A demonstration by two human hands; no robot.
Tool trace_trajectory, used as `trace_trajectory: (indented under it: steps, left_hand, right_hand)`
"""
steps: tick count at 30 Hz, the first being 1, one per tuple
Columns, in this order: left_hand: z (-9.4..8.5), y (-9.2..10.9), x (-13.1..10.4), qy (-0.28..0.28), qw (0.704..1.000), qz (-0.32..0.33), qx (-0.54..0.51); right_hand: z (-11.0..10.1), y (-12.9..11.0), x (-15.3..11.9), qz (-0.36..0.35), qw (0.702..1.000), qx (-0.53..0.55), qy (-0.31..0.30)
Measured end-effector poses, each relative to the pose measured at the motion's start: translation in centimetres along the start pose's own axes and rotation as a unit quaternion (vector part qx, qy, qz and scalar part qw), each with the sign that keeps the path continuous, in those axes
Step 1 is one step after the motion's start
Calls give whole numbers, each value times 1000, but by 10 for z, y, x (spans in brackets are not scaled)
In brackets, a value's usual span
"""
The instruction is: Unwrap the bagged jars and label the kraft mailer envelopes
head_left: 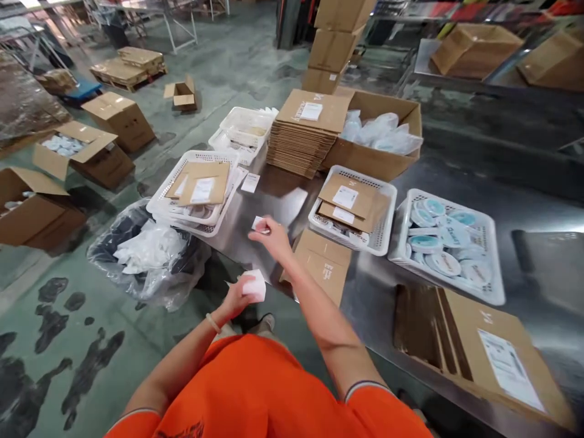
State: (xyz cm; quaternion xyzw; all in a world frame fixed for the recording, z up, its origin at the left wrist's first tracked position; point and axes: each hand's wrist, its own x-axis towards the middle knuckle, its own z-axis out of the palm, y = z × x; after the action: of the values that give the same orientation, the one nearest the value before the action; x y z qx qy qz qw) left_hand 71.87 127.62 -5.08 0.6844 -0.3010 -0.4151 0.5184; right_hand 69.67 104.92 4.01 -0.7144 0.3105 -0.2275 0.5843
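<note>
Evidently, the person in the orange shirt (246, 389) is handling small papers beside the bench (374, 280). The left hand (235, 298) is holding a white paper wad (256, 286) just off the near edge, and the right hand (275, 242), farther and to the right, is pinching a small white slip (259, 225) between narrowly set fingertips. To me, the step in hand is looking like handling one slip apart from the wad. The next move, I'd judge, is calling for a fine fingertip touch and a steady left hand, since thin paper may be bending or sliding.

A loose white card (250, 182) is lying farther back, near the left basket (157, 204); the middle basket (384, 225), carrying cardboard mailers too, is standing to the right of the hands.

From where I'm standing, the fingers are covering part of both papers, so I'm not managing to tell whether the wad is one folded sheet or several, or whether the slip is touching the bench. Any print on them is escaping me. The right forearm is hiding part of a flat brown carton (325, 261), and the frame is cutting off the far-right box (556, 61).
</note>
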Motion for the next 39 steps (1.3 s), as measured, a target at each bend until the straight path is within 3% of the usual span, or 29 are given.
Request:
trace_trajectory:
  steps: [2,4,6,8,12,16,18,20,24,30,33,35,39]
  left_hand:
    - [0,2,3,14,998,-6,-61]
    - [0,6,10,24,987,-32,-158]
    - [1,11,20,30,967,-78,-241]
    - [3,14,30,44,953,-130,-272]
    - [14,15,38,74,933,-194,-295]
    - [31,8,24,-40,954,-164,-250]
    - [40,5,17,-91,971,-117,-185]
    - [49,2,14,-105,981,-89,-135]
    - [67,-3,12,-79,988,-101,-84]
    - [98,-6,10,-37,992,-117,-23]
    - [110,-6,13,-36,988,-145,-40]
    - [115,-7,15,-66,978,-181,-77]
    - [125,-13,14,-145,943,-273,-124]
  right_hand:
    - [-19,37,-61,99,993,13,-55]
    - [-25,69,-115,143,982,55,-108]
    - [-19,91,-152,155,972,101,-147]
    - [-6,104,-172,164,966,134,-145]
    - [5,114,-176,182,972,151,1]
    - [-9,116,-175,175,967,143,116]
    - [-18,116,-178,161,972,125,119]
    - [-26,117,-183,151,977,108,102]
    - [-39,123,-194,157,979,82,98]
    - [-48,137,-218,132,979,-21,156]
    - [-51,140,-233,74,977,-73,186]
    - [-58,140,-237,43,973,-87,207]
    - [-99,140,-207,38,957,-86,276]
